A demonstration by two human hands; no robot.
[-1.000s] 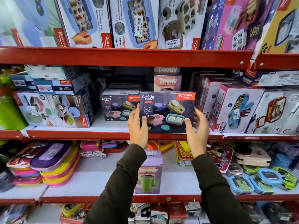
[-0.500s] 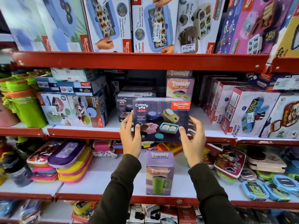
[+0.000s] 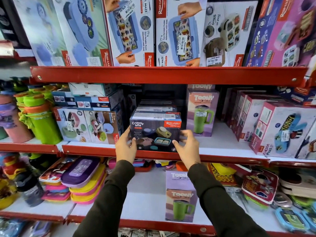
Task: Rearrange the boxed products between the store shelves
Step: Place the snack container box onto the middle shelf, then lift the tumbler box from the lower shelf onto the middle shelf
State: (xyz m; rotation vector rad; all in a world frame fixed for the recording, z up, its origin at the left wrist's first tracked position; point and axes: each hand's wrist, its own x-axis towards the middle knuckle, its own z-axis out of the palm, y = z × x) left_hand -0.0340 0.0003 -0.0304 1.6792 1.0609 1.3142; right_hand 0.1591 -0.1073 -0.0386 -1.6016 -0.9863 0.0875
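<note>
A dark "Crunchy bite" box [image 3: 154,132] stands at the front of the middle red shelf [image 3: 95,149], in line with more of the same boxes [image 3: 156,108] behind it. My left hand [image 3: 125,147] grips its left side. My right hand [image 3: 186,147] holds its lower right corner with fingers curled around the edge. A lilac "Toony" mug box [image 3: 202,112] stands just right of it on the same shelf. Another Toony box [image 3: 181,195] stands on the shelf below, between my forearms.
Lunch-box cartons [image 3: 89,125] crowd the middle shelf at left, pink "Kidzee Plus" boxes [image 3: 277,130] at right. Green bottles [image 3: 42,124] stand far left. Large boxes [image 3: 177,31] fill the top shelf. Stacked flat cases [image 3: 82,178] lie lower left, loose lunch boxes [image 3: 259,185] lower right.
The Crunchy bite box has moved left and back onto the middle shelf, now standing in front of the matching boxes. Both hands went with it; the view has shifted upward and closer.
</note>
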